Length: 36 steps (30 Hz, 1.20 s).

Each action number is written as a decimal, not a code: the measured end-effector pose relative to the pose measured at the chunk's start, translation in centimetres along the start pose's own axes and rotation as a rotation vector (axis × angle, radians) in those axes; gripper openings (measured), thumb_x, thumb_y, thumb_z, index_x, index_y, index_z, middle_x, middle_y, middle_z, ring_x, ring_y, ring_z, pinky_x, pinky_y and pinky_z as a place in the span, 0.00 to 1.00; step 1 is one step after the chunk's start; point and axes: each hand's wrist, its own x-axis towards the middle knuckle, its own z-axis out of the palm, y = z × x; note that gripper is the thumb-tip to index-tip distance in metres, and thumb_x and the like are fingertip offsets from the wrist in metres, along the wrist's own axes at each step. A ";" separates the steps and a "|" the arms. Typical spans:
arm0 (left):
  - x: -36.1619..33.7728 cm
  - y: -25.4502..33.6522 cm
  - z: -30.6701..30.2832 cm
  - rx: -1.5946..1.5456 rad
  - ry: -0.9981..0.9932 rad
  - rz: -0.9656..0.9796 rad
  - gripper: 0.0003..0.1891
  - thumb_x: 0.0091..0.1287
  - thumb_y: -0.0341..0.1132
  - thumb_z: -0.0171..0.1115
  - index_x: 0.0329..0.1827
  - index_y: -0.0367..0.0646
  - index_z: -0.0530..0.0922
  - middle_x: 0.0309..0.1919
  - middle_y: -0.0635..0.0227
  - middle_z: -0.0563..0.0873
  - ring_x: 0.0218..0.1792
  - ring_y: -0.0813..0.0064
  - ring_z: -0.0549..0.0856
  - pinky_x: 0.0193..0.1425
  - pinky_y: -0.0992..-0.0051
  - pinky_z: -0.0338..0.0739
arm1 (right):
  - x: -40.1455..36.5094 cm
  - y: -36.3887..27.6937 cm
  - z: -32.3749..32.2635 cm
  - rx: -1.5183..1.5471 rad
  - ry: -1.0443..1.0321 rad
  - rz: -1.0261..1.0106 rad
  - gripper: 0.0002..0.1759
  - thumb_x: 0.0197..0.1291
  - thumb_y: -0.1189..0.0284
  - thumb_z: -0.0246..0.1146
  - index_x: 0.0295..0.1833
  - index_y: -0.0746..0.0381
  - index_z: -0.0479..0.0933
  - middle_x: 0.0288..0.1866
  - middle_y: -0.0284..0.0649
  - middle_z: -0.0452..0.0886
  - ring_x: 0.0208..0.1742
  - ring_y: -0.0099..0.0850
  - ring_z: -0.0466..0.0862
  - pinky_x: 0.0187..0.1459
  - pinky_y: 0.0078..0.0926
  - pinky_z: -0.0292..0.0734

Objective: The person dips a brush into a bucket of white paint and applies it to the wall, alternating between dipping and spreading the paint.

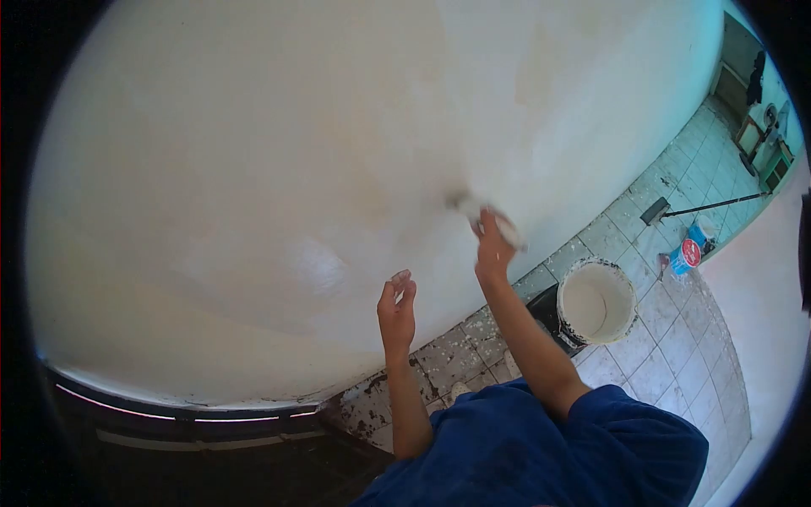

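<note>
My right hand [494,247] is closed around a paintbrush [510,231], whose pale handle slants down to the right. The dark bristle end is blurred and lies at or close to the off-white wall [253,127]; contact is hard to judge. Lower and to the left, my left hand [395,314] is raised in front of the wall with fingers loosely curved and apart, nothing visible in it. Damp-looking, uneven patches and a shiny spot show on the wall. Right of my right forearm stands a bucket [627,289] with whitish liquid inside.
Something black [551,317] sits beside the bucket on the spattered tile floor [663,325]. Farther right are a blue tub with a red label [685,256], another blue container [701,230] and a long-handled broom [655,211]. A dark slatted surface [211,465] lies at lower left.
</note>
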 end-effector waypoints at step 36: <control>-1.2 -2.1 -4.0 -0.183 0.305 -0.044 0.12 0.69 0.34 0.56 0.47 0.32 0.76 0.47 0.59 0.82 0.50 0.72 0.79 0.59 0.72 0.71 | -6.4 2.5 2.6 -0.028 -0.107 0.085 0.11 0.59 0.74 0.64 0.43 0.70 0.74 0.43 0.42 0.79 0.45 0.30 0.80 0.46 0.27 0.81</control>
